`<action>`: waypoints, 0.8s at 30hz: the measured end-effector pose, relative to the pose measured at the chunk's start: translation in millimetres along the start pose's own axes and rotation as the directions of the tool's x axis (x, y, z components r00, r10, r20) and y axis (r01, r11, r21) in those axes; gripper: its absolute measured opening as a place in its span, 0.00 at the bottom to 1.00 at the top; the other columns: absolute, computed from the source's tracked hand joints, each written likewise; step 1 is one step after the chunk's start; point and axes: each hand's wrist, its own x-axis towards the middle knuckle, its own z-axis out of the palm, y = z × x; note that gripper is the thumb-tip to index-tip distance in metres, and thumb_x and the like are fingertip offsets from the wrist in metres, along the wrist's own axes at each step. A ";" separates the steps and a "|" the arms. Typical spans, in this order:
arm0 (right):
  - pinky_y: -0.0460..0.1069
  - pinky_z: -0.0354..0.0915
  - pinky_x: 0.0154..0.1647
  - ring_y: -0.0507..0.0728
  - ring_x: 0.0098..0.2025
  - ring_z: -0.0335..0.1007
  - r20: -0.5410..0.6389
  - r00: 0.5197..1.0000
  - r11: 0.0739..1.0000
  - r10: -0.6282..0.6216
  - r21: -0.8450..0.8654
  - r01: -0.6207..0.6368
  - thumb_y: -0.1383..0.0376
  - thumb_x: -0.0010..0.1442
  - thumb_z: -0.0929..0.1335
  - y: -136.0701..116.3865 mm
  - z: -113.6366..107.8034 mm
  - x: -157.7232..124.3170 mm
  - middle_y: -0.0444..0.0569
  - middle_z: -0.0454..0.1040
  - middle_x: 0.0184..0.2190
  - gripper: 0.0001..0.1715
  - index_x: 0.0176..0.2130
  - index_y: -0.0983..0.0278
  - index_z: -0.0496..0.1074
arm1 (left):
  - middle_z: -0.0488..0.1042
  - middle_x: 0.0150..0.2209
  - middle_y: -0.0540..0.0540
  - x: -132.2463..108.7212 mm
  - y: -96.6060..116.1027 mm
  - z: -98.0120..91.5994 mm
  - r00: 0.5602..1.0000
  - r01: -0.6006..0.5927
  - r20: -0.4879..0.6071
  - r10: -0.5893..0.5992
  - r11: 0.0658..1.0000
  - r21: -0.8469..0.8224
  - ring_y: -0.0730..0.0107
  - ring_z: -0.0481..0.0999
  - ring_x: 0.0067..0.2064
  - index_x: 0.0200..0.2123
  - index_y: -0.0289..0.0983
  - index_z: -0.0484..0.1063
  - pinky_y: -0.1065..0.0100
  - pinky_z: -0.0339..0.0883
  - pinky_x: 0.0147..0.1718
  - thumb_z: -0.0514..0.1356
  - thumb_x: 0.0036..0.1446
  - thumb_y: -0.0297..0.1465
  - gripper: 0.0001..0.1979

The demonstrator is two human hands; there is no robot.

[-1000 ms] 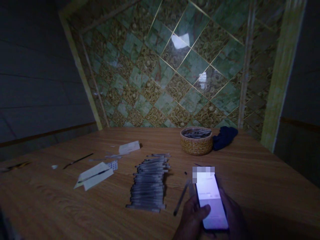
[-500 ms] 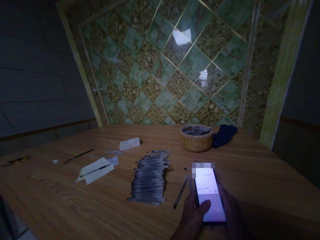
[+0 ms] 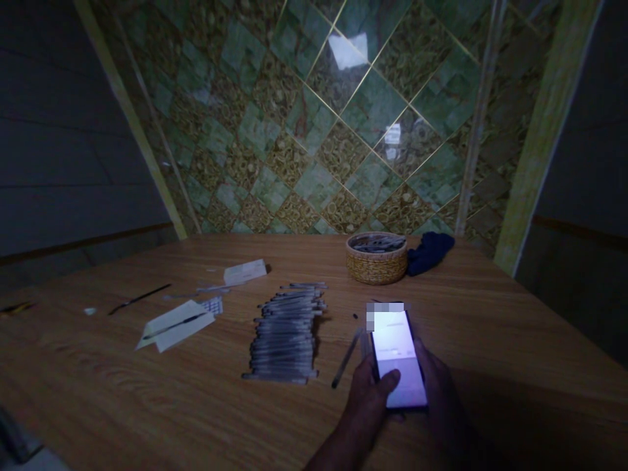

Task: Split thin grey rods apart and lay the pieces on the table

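A smartphone [image 3: 398,366] with a bright screen is held upright over the table by both hands. My left hand [image 3: 367,392] is closed around its left edge, the thumb lying on the lower part of the screen. Along the right edge, my right hand [image 3: 436,383] grips it too, mostly in shadow. A single pen [image 3: 346,360] lies on the table just left of my left hand. Farther left is a neat stack of pens [image 3: 283,337], laid side by side in a long row.
Behind the phone stands a round woven basket [image 3: 377,265] full of pens, with a dark blue cloth [image 3: 432,252] beside it. Left on the wooden table [image 3: 196,412] lie folded paper [image 3: 184,330] with a pen on it, a white box-like piece [image 3: 245,271] and a thin black stick [image 3: 140,299].
The whole view has shifted, so table items appear slightly higher and farther left. Both hands keep hold of the smartphone, the left thumb still on its screen.
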 end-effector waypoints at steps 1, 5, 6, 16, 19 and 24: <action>0.50 0.65 0.24 0.59 0.23 0.71 0.001 1.000 1.000 0.001 0.003 -0.001 0.44 0.48 0.65 0.9 -0.7 0.7 0.49 0.74 0.22 0.28 0.32 0.67 0.70 | 0.76 0.38 0.37 0.2 -0.4 0.0 1.000 -0.006 -0.005 0.006 1.000 0.001 0.63 0.75 0.27 0.49 0.31 0.64 0.71 0.66 0.14 0.63 0.43 0.36 0.29; 0.50 0.63 0.22 0.59 0.22 0.70 0.004 1.000 1.000 0.012 -0.002 -0.012 0.44 0.49 0.65 5.3 -3.8 3.6 0.48 0.73 0.21 0.28 0.33 0.67 0.70 | 0.75 0.39 0.38 -0.4 0.0 0.5 1.000 -0.015 -0.017 0.015 1.000 0.016 0.63 0.75 0.28 0.48 0.31 0.65 0.70 0.66 0.16 0.62 0.45 0.36 0.27; 0.49 0.63 0.21 0.59 0.22 0.69 0.009 1.000 1.000 0.015 -0.011 -0.015 0.44 0.50 0.64 5.8 -4.1 3.6 0.48 0.73 0.21 0.28 0.32 0.66 0.70 | 0.75 0.38 0.38 -1.0 0.6 0.8 1.000 -0.012 -0.017 0.013 1.000 0.020 0.63 0.75 0.28 0.48 0.31 0.65 0.70 0.66 0.16 0.62 0.45 0.37 0.27; 0.50 0.64 0.23 0.59 0.23 0.69 -0.021 1.000 1.000 0.003 -0.007 -0.004 0.42 0.48 0.65 4.5 -0.5 3.1 0.49 0.73 0.22 0.30 0.31 0.67 0.70 | 0.76 0.39 0.41 -7.8 8.7 4.3 0.999 -0.034 0.038 0.033 0.999 0.016 0.60 0.75 0.31 0.49 0.33 0.62 0.70 0.66 0.19 0.65 0.34 0.24 0.34; 0.50 0.64 0.25 0.60 0.25 0.70 -0.046 0.999 1.000 0.005 -0.002 -0.005 0.42 0.47 0.65 7.1 -1.2 5.3 0.49 0.73 0.23 0.30 0.32 0.66 0.71 | 0.74 0.44 0.40 -9.8 9.4 8.5 0.989 -0.105 0.099 0.113 0.991 -0.081 0.55 0.75 0.41 0.52 0.35 0.56 0.64 0.70 0.33 0.66 0.28 0.19 0.43; 0.51 0.65 0.26 0.61 0.27 0.71 -0.004 1.000 1.000 0.004 -0.001 -0.004 0.41 0.48 0.65 2.9 -0.1 0.3 0.50 0.74 0.25 0.31 0.33 0.66 0.72 | 0.70 0.49 0.37 -11.1 2.3 14.3 0.965 -0.215 0.116 0.235 0.963 -0.162 0.53 0.72 0.45 0.56 0.36 0.46 0.61 0.70 0.37 0.64 0.30 0.18 0.48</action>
